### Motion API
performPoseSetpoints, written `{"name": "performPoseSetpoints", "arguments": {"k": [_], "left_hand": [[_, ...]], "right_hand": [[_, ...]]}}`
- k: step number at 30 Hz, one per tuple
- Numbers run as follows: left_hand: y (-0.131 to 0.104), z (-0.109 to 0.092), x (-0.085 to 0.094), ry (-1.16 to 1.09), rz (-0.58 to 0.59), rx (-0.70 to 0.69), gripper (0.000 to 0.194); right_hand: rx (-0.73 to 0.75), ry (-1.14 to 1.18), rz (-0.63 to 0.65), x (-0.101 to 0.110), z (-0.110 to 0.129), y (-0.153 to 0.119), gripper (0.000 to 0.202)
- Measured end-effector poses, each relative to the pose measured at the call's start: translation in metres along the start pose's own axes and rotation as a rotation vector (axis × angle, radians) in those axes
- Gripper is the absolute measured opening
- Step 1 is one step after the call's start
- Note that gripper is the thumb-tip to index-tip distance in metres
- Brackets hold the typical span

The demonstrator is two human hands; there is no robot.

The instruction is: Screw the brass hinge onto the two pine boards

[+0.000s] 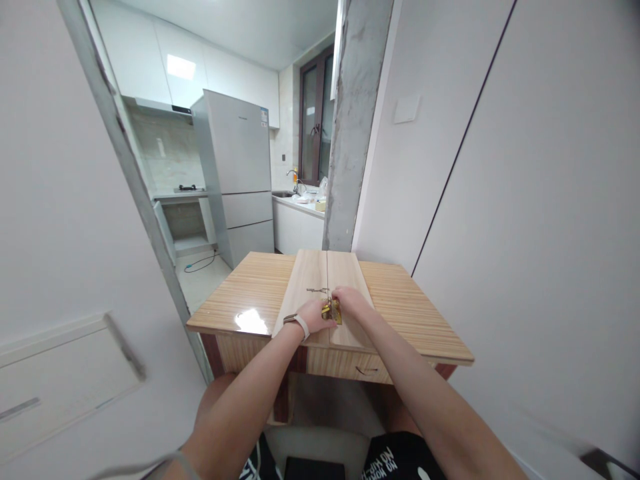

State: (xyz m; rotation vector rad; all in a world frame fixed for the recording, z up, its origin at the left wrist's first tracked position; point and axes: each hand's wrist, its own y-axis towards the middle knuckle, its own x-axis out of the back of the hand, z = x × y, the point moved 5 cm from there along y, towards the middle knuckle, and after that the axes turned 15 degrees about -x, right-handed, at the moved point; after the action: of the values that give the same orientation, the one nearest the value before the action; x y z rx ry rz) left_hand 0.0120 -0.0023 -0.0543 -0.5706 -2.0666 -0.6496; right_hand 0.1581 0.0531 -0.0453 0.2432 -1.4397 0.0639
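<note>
Two pale wooden boards (pixel 303 274) lie side by side across the table, with a thin seam between them. Over that seam sits a shiny gold-coloured metal fitting (pixel 337 315), partly covered by my fingers. My left hand (pixel 313 315), with a light band on its wrist, closes on the fitting from the left. Just above it, my right hand (pixel 351 301) is closed with the fingertips pinched together; what they hold is too small to make out. Several small dark screw-like pieces (pixel 317 290) lie on the left board beyond my hands.
The striped wooden table (pixel 415 303) has a drawer handle (pixel 367 370) at its front edge. Beyond it stand a grey fridge (pixel 240 153) and a kitchen counter (pixel 300 223) with a sink. White walls rise close on both sides.
</note>
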Motion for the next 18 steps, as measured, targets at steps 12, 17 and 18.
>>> {"name": "performPoseSetpoints", "arguments": {"k": [12, 17, 18], "left_hand": [[-0.001, 0.0, 0.0, 0.06, 0.022, 0.028, 0.044], [0.002, 0.007, -0.005, 0.046, 0.034, 0.004, 0.045], [0.002, 0.008, -0.006, 0.045, 0.032, 0.003, 0.045]], "right_hand": [[-0.06, 0.046, 0.002, -0.003, -0.005, 0.002, 0.021], [-0.028, 0.059, 0.02, -0.002, -0.002, 0.001, 0.015], [-0.019, 0.057, 0.015, -0.002, -0.001, 0.0, 0.014]]}}
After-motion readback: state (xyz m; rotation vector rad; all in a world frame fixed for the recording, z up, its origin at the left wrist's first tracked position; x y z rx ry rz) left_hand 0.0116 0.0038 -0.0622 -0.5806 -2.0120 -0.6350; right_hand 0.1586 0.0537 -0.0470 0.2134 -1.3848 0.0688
